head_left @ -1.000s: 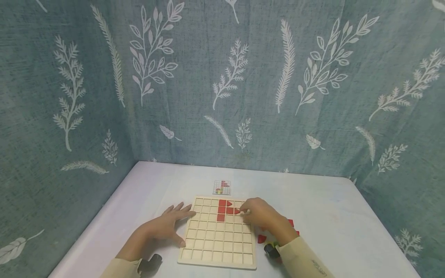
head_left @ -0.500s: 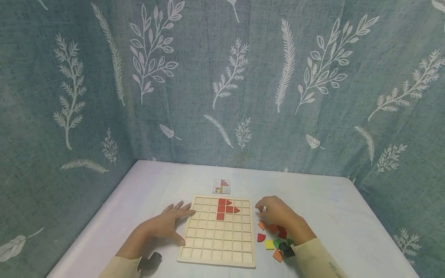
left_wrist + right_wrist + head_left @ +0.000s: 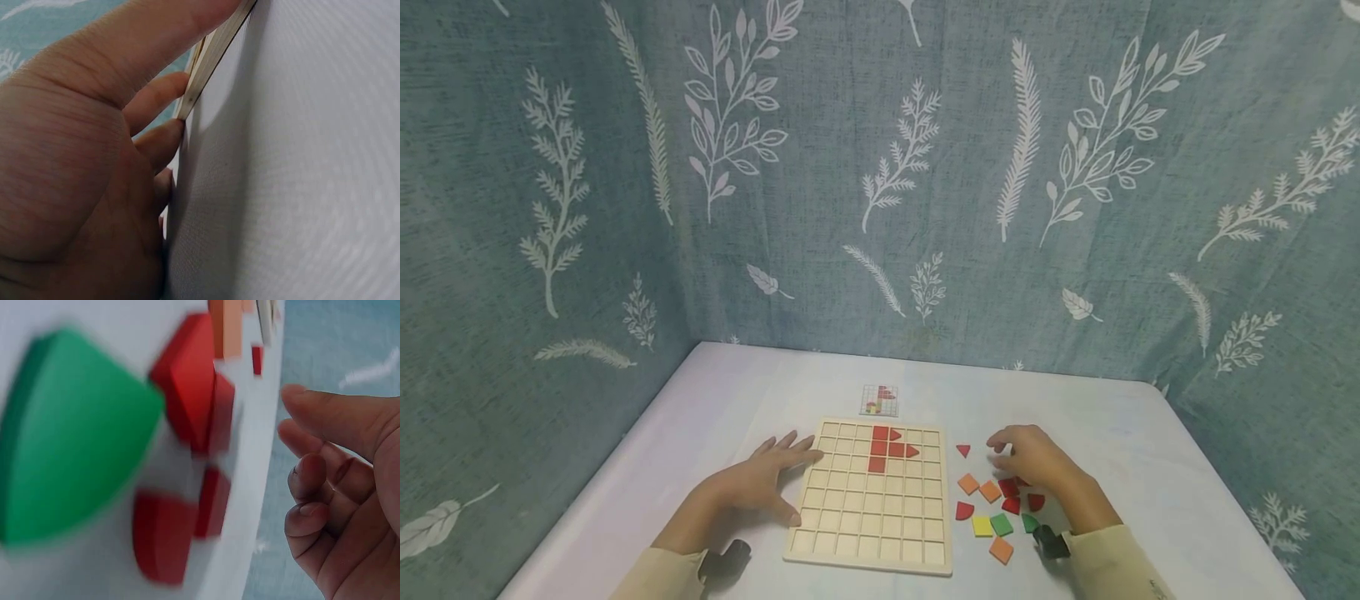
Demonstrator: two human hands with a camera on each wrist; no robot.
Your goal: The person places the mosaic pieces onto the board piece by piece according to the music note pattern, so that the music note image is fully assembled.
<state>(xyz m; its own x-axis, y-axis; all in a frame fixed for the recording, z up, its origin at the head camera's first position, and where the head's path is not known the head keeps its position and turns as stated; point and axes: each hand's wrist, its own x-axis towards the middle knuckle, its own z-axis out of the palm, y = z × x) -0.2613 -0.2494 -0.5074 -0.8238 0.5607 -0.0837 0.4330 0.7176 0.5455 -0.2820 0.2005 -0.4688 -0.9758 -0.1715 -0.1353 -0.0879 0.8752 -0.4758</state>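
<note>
While laid along the board's left edge, left hand [image 3: 756, 482]: spread wide and gripping nothing, with fingertips against the wooden side in the left wrist view; by judgement, steadying.
Board [image 3: 871, 525]: flat on the white table [image 3: 1120, 467], between both hands; judged to be at the filling stage, with most cells bare; next move judged to call for a light pinch on one loose piece, then careful seating between the cell ridges.
Card [image 3: 878, 401]: just beyond the far edge; printed with a grid and red, yellow and green shapes too small to read exactly; probably a pattern to follow.
Red squares [image 3: 878, 448]: four, seated near the far edge, three in a column and one to the right of the middle.
Red triangles [image 3: 912, 451]: two, seated beside squares, pointing right.
Loose red triangle [image 3: 963, 450]: flat on the table, just right of the board.
Orange squares [image 3: 968, 483], yellow square [image 3: 982, 526], green square [image 3: 1002, 524]: bright, plain, scattered nearby.
Green quarter-round [image 3: 1029, 522]: thick-edged, blurred in the right wrist view.
Right hand [image 3: 1033, 458]: raised near the red pieces [image 3: 1009, 487], loosely curled, with thumb and forefinger slightly parted on nothing; intended piece impossible to tell.
</note>
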